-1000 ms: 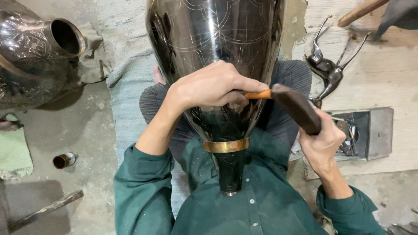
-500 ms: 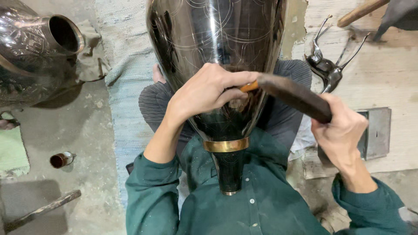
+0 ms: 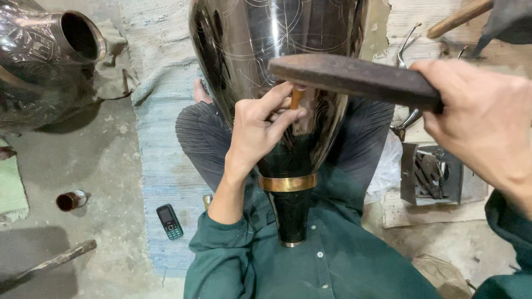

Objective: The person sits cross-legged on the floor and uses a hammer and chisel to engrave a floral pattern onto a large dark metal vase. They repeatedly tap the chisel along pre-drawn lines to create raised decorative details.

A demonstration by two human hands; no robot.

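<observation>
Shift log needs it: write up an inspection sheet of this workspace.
Surface: concrete floor, pale blue woven mat.
Job's things: dark metal vase with brass band, lying across the lap; thin chisel; dark wooden mallet.
Clutter: phone, small cup, wooden stick, tool box.
Hands: left hand pinches the chisel; right hand grips the mallet.
Cables: nothing seen.
Surroundings: second engraved vessel.
</observation>
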